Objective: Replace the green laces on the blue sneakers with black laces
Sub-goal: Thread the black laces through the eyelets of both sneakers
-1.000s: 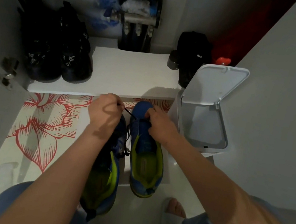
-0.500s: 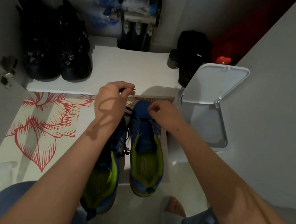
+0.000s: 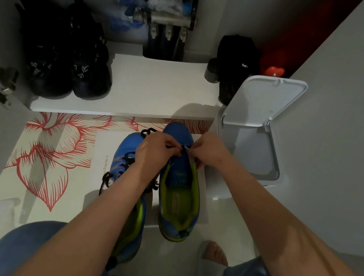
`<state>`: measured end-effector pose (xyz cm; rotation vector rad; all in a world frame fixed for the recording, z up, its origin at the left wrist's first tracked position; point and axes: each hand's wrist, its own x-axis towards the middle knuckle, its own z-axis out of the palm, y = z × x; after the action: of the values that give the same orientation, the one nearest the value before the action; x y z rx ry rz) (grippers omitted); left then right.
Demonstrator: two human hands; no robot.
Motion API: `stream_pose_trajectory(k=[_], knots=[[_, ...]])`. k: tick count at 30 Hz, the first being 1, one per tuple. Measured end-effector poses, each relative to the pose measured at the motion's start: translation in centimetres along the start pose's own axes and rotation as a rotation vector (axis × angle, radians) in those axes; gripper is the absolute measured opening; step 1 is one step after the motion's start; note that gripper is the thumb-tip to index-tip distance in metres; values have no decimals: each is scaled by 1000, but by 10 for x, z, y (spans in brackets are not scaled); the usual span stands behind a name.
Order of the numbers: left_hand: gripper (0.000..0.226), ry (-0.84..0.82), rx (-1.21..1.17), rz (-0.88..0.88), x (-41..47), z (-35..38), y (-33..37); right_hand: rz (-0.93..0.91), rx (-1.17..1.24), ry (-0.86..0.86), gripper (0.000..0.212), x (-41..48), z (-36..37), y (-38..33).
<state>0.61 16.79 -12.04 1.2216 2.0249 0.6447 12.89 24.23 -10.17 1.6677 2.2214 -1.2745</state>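
Two blue sneakers with yellow-green lining stand side by side on the floor, toes away from me. The left sneaker (image 3: 124, 152) carries a black lace (image 3: 107, 179) that trails off its left side. The right sneaker (image 3: 178, 185) shows an unlaced, open tongue. My left hand (image 3: 155, 150) and my right hand (image 3: 207, 150) meet over the right sneaker's front eyelets, and each pinches a short piece of black lace between them. No green lace is in view.
A white bin (image 3: 255, 135) with its lid up stands right of the sneakers. A white shelf (image 3: 155, 90) behind holds black shoes (image 3: 69, 58) and a black bag (image 3: 235, 63). A red-flower mat (image 3: 50, 152) lies left. My sandalled foot (image 3: 211, 262) is near.
My left hand has dropped from above the shelf edge down to the right sneaker's toe area and now meets my right hand there. The sneakers have stayed in place.
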Motion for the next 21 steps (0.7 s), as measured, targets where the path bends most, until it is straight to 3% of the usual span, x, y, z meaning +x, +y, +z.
stream_pose_trajectory(k=[7, 12, 21], knots=[[16, 148, -32, -49, -5, 20, 6, 78, 264, -56, 19, -2, -6, 7], [16, 219, -119, -131, -7, 29, 8, 93, 309, -69, 20, -1, -6, 7], [20, 250, 9, -120, -9, 33, 12, 141, 361, -48, 23, 4, -1, 10]])
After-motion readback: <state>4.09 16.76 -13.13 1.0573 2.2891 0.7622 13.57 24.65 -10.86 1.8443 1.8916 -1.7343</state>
